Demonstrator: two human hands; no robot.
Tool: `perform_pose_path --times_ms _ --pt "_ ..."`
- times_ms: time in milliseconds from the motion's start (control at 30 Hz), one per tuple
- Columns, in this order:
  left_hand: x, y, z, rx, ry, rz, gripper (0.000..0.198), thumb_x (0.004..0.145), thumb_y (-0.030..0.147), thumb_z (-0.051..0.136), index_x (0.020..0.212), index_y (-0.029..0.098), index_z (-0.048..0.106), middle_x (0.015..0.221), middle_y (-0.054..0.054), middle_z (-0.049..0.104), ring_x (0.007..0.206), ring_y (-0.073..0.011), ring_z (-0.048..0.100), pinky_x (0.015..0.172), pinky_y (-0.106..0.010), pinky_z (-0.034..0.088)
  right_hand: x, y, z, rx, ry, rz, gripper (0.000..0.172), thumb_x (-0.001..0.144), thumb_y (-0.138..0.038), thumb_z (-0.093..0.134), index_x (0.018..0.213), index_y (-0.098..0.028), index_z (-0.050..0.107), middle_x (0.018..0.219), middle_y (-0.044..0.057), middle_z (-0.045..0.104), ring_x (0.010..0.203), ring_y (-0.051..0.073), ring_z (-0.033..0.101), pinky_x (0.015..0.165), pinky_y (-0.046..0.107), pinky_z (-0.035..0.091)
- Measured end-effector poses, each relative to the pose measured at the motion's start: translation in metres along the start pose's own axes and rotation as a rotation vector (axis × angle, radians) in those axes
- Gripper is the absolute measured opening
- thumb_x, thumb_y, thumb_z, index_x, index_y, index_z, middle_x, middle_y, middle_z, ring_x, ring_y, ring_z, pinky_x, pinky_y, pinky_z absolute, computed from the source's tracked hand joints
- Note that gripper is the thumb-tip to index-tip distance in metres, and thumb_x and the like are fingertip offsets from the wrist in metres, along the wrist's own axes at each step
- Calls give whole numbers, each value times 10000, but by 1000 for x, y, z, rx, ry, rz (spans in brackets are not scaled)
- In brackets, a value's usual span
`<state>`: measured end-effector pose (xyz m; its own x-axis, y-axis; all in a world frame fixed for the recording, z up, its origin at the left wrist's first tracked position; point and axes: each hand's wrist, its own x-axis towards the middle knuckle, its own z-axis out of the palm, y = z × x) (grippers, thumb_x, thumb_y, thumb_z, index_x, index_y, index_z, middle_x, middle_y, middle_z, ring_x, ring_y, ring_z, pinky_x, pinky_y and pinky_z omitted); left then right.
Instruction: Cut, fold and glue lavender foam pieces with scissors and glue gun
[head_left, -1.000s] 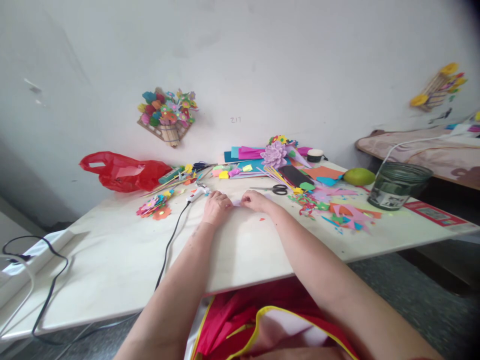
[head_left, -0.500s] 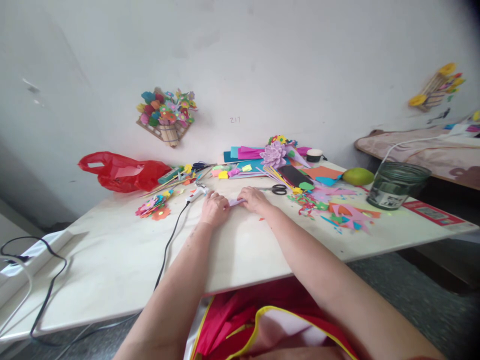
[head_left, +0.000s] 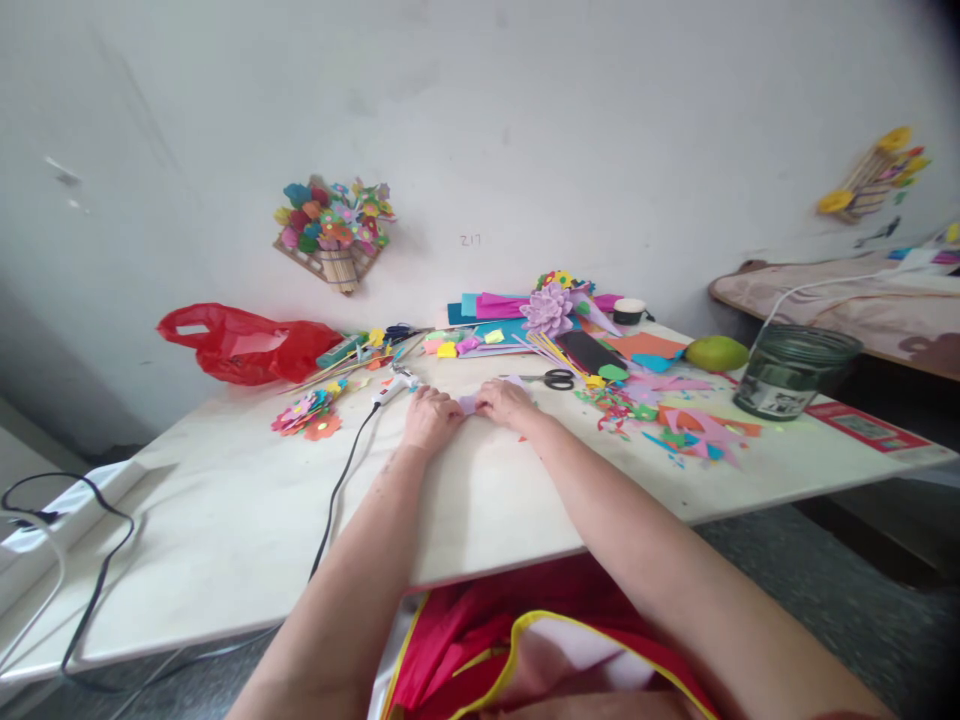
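Observation:
A pale lilac piece point(head_left: 469, 404) lies between my two hands, low over the white table point(head_left: 480, 500). My left hand point(head_left: 433, 420) pinches its left side, and my right hand point(head_left: 505, 405) pinches its right side; a bit of lilac also shows behind the right fingers. My fingers cover most of the piece. Just left of my left hand lies a white glue gun point(head_left: 394, 385) with a black cord. Black-handled scissors point(head_left: 558, 379) rest right beyond my right hand.
A red plastic bag point(head_left: 255, 345) and stacked foam flowers point(head_left: 309, 412) are on the left. At the back are coloured sheets and a lilac flower point(head_left: 549, 310). Colourful scraps point(head_left: 697, 425), a green fruit point(head_left: 716, 353) and a glass jar point(head_left: 795, 370) stand to the right.
My hands have come slightly closer together on the lilac piece. More lilac now shows behind my right fingers.

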<state>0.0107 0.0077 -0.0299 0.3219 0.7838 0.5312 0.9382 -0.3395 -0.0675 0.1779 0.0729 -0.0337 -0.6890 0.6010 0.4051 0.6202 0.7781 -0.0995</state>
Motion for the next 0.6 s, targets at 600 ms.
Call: perform_pose_path --times_ms 600 --pt "0 -1 4 -68 16 -58 146 737 296 553 651 218 642 727 -35 664 786 -192 571 886 -386 341 -1 3 7 167 16 122 69 736 -224 612 738 -182 667 813 31 624 779 140 547 652 220 372"
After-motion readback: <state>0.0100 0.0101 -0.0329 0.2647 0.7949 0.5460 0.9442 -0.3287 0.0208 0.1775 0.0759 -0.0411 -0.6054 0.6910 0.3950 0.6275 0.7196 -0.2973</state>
